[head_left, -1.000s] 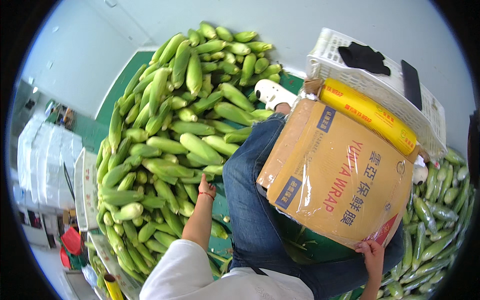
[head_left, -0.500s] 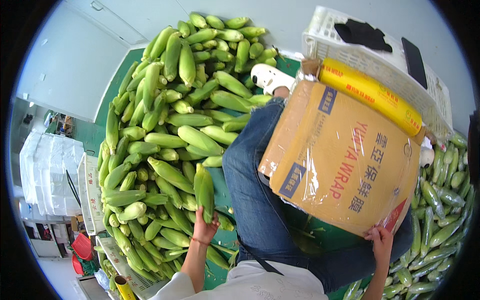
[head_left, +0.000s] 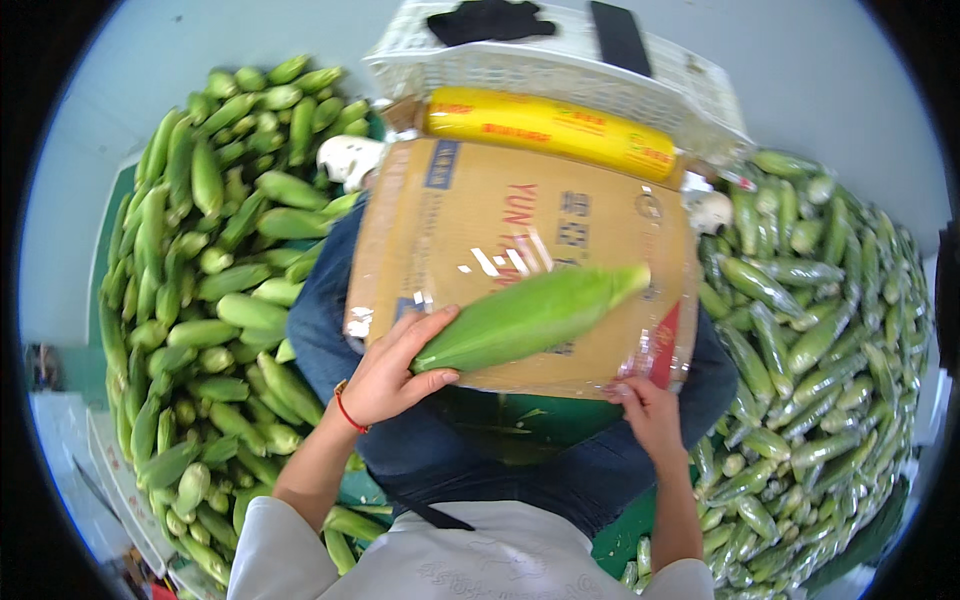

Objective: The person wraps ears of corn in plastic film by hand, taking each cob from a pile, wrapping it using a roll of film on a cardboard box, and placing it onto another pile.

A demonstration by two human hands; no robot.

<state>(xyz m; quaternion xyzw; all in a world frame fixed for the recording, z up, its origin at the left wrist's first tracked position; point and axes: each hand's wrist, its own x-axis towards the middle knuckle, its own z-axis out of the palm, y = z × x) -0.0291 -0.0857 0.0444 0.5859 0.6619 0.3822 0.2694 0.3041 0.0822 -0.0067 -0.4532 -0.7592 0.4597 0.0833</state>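
Note:
My left hand (head_left: 398, 372) is closed round the stem end of an unhusked green ear of corn (head_left: 530, 318), held slanting above a cardboard box (head_left: 440, 270) that lies across my lap. The ear's pale tip points to the right. Shiny clear film (head_left: 505, 262) covers the box top. At the near right edge of the box, my right hand (head_left: 645, 405) pinches the edge of that film. Along the box's far edge lies a yellow roll of wrapping film (head_left: 550, 124).
Loose unwrapped corn (head_left: 215, 340) is heaped on the floor to my left. Film-wrapped ears (head_left: 820, 370) are piled to my right. Beyond the roll stands a white plastic basket (head_left: 560, 62), bearing a black cloth (head_left: 490, 20) and a dark flat slab (head_left: 620, 38).
My view has turned right. My left hand has carried the ear from the left heap to above the box, tilting it from upright to sideways. My right hand stays at the box edge.

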